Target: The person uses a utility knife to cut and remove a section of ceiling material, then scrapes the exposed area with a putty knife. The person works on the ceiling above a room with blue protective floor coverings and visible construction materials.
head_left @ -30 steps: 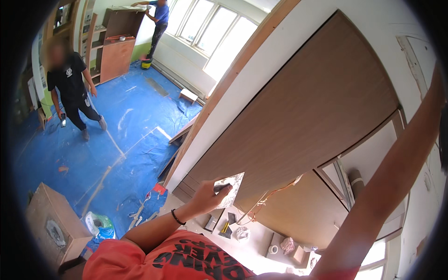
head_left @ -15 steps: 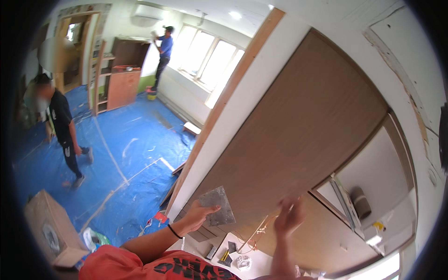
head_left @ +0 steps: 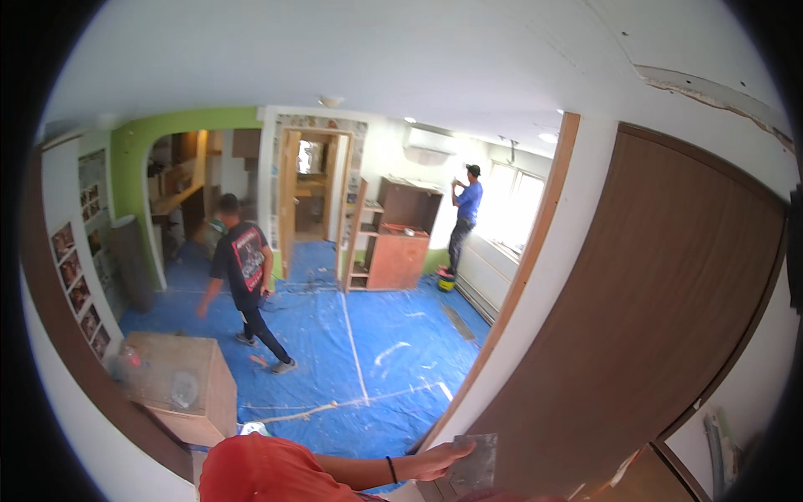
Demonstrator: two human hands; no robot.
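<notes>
My left hand [head_left: 442, 461] reaches in low at the centre, with a dark band around its wrist. It grips the edge of a flat, grey, roughly square plate [head_left: 478, 464], with the thumb lying over its face. The plate is smudged and held in front of the lower part of a large brown wood panel [head_left: 623, 301]. Whether the plate touches the panel I cannot tell. My right hand is out of the picture.
A wooden post [head_left: 523, 259] edges the white wall beside the panel. Blue sheeting [head_left: 401, 343] covers the floor. A wooden box [head_left: 180, 381] stands at left. One person [head_left: 242, 268] walks across the room; another [head_left: 465, 217] stands raised by the window. A shelf cabinet [head_left: 397, 259] stands behind.
My view has swung left and up toward the room. My left hand still holds the plate. My right hand, earlier raised before the brown panel, has left the view. The walking person now faces away.
</notes>
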